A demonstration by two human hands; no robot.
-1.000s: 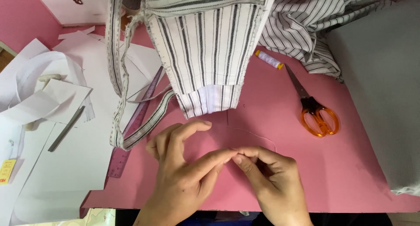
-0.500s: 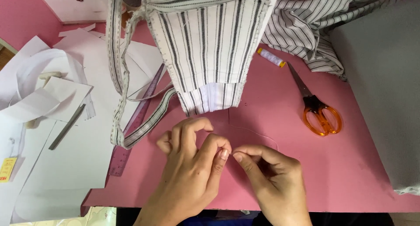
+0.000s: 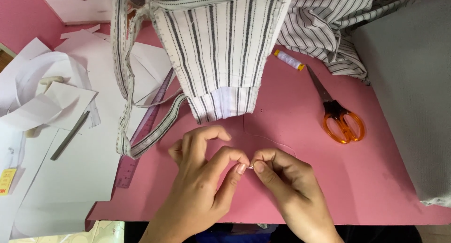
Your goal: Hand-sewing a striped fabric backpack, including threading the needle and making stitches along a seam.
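- The pink work surface [image 3: 385, 177] fills the middle of the view; its near edge runs just under both wrists, and bare pink lies open to the right of the hands toward the grey cloth [image 3: 413, 106].
- A striped garment [image 3: 221, 50] hangs in from the top edge, its hem ending a little above the hands; a striped strap [image 3: 123, 83] trails down its left side.
- White paper sheets [image 3: 70, 130] crowd the left side, with a purple ruler [image 3: 141, 135] slanting along their border.
- Orange-handled scissors [image 3: 340, 121] lie well apart to the right, blades aimed up-left toward a small thread spool [image 3: 289, 59].
- The left hand [image 3: 202, 186] has thumb and forefinger pinched together at centre, remaining fingers curled loosely above.
- The right hand [image 3: 286, 182] mirrors it, thumb and forefinger pinched, tips meeting the left's.
- A thin thread [image 3: 277, 142] curves from the pinch up and leftward toward the hem, its long axis running roughly right-to-left across the pink.
- A tiny glinting thing, likely a needle [image 3: 250, 167], sits between the meeting fingertips; its direction is too small to tell.
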